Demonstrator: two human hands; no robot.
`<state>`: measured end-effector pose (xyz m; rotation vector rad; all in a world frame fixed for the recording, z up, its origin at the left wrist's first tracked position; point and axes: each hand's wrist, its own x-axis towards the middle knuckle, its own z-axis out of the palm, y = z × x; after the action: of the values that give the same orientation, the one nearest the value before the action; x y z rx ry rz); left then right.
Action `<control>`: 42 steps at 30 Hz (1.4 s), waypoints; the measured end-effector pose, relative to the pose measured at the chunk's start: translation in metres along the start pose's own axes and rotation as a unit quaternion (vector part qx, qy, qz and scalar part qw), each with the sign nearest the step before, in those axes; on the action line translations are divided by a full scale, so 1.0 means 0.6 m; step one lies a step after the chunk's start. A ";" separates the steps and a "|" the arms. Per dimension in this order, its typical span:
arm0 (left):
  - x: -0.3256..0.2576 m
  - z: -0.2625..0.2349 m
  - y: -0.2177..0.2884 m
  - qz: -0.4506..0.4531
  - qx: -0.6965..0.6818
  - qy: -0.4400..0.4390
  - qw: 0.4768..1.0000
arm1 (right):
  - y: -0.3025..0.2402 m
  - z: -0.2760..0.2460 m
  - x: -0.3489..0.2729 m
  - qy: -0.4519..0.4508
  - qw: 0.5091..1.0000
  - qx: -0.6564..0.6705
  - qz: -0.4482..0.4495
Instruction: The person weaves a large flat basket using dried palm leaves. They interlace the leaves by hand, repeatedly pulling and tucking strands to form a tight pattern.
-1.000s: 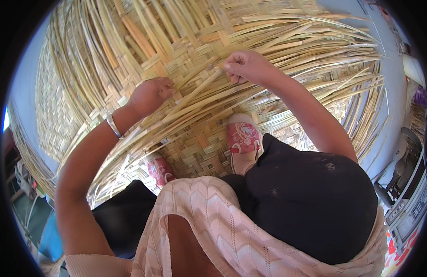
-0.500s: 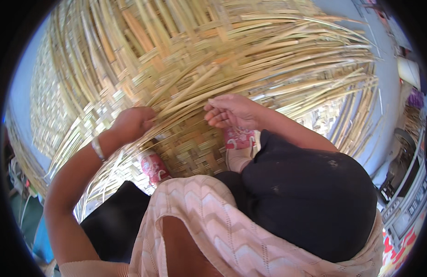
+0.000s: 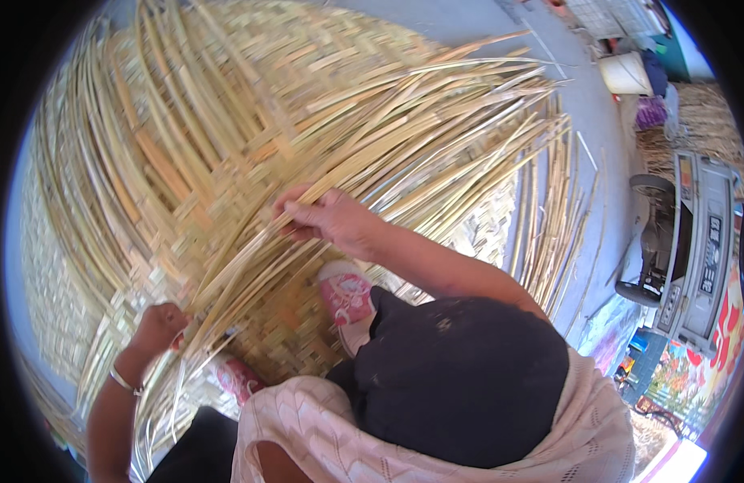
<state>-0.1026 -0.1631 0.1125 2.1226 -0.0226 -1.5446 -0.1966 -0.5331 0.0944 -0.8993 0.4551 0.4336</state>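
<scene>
A large mat (image 3: pixel 340 40) of flat, straw-coloured reed strips spreads below me, closely woven in places. Long loose strips (image 3: pixel 436 121) fan out from the weave to the upper right, and more run toward the upper left. My right hand (image 3: pixel 327 221) is closed over the middle of the mat, thumb and fingers pinching a reed strip (image 3: pixel 257 245) among the crossing ones. At the lower left my left hand (image 3: pixel 158 328) is curled closed beside the strip ends; what its fingers hold, if anything, is hidden.
My pink-patterned shoes (image 3: pixel 344 296) stand on the woven part between my hands. On the right are a grey vehicle (image 3: pixel 698 249), a white bucket (image 3: pixel 625 74) and a purple bag (image 3: pixel 651 113) on the grey floor (image 3: pixel 589 121). Dry stalks (image 3: pixel 702 121) lie behind them.
My view has turned to the right, showing more of the vehicle. My hands have moved farther apart; the right one now pinches a strip, and the left has moved down and left.
</scene>
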 end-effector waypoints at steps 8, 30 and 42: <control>-0.029 -0.076 -0.067 0.074 0.190 0.106 0.973 | -0.034 -0.066 0.080 0.151 0.988 0.014 -0.013; -0.473 -0.422 -0.156 -0.136 0.628 0.610 0.464 | -0.049 -0.197 0.142 0.133 0.984 -0.092 -0.071; -0.028 -0.182 -0.011 -0.009 0.487 0.250 0.837 | -0.005 -0.003 0.132 0.008 1.000 0.019 -0.017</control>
<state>-0.0126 -0.1097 0.1492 3.2549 -0.7556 -0.9854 -0.1306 -0.5232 0.0521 -0.8720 0.4601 0.3862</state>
